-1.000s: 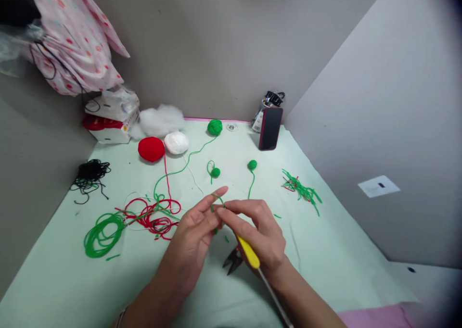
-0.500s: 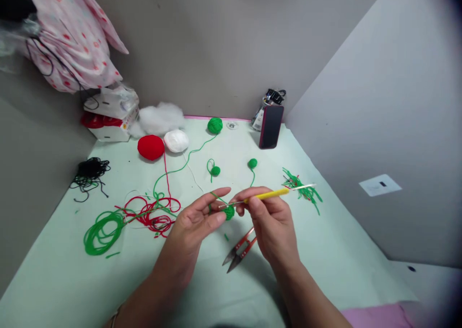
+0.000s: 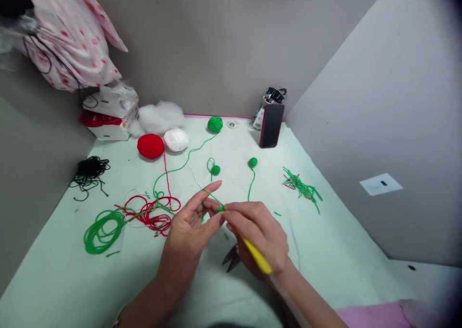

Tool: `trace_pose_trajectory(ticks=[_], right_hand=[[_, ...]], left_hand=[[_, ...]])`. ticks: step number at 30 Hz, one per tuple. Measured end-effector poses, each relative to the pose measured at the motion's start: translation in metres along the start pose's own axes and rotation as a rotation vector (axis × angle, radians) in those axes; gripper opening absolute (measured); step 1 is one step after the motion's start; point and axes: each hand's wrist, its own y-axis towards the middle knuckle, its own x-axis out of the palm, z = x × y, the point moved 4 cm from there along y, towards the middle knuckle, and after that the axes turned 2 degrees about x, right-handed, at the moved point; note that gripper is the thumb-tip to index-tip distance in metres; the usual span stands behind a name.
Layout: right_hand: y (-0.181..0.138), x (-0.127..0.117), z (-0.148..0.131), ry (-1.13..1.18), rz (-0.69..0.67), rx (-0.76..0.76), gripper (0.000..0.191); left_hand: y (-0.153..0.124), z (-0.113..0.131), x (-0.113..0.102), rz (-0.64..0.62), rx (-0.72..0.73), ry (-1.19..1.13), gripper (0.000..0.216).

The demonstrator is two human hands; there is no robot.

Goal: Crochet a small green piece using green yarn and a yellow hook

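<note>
My left hand [image 3: 191, 227] pinches a small green crochet piece [image 3: 218, 209], with green yarn looped over its raised index finger. My right hand [image 3: 260, 236] grips a yellow-handled crochet hook [image 3: 257, 256], its tip at the green piece and its handle pointing back toward me. The two hands meet above the pale green table cover [image 3: 325, 241]. Small red-handled snips [image 3: 231, 259] lie on the cover just under my right hand, mostly hidden by it.
Red [image 3: 150, 146], white [image 3: 176, 140] and green [image 3: 215, 124] yarn balls sit at the back, with stuffing [image 3: 159, 117] and a box [image 3: 108, 121]. Loose green [image 3: 101, 232] and red [image 3: 155, 215] yarn lies left, black yarn [image 3: 89, 170] farther left. Two small green balls [image 3: 215, 170], scraps [image 3: 302, 188], a phone [image 3: 271, 126].
My right hand swung the hook from lying sideways, tip at the piece and handle out to the right, back down so the handle points toward me. The hands moved slightly nearer.
</note>
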Motion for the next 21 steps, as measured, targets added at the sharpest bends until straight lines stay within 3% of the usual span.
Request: trace_pose_trajectory(ticks=[2, 5, 9, 12, 16, 19, 21], right_hand=[[-0.001, 0.000, 0.000, -0.036, 0.010, 0.007, 0.036], [0.002, -0.006, 0.010, 0.218, 0.122, 0.193, 0.031], [0.007, -0.003, 0.024, 0.634, 0.191, 0.452, 0.019], [0.010, 0.002, 0.020, 0.547, 0.118, 0.385, 0.016], [0.006, 0.001, 0.010, 0.290, 0.092, 0.244, 0.027], [0.004, -0.001, 0.005, 0.124, 0.046, 0.116, 0.033], [0.005, -0.004, 0.010, 0.181, 0.092, 0.162, 0.030]], left_hand=[[0.000, -0.004, 0.003, -0.053, -0.122, -0.113, 0.053], [0.002, -0.004, 0.003, -0.086, -0.253, -0.228, 0.046], [0.001, -0.001, 0.001, -0.095, -0.174, -0.201, 0.042], [-0.001, -0.002, 0.003, -0.128, -0.103, -0.092, 0.039], [-0.001, -0.003, 0.002, -0.049, -0.051, -0.056, 0.045], [0.000, -0.006, 0.004, -0.061, -0.165, -0.171, 0.050], [0.002, -0.007, 0.004, -0.081, -0.242, -0.245, 0.045]])
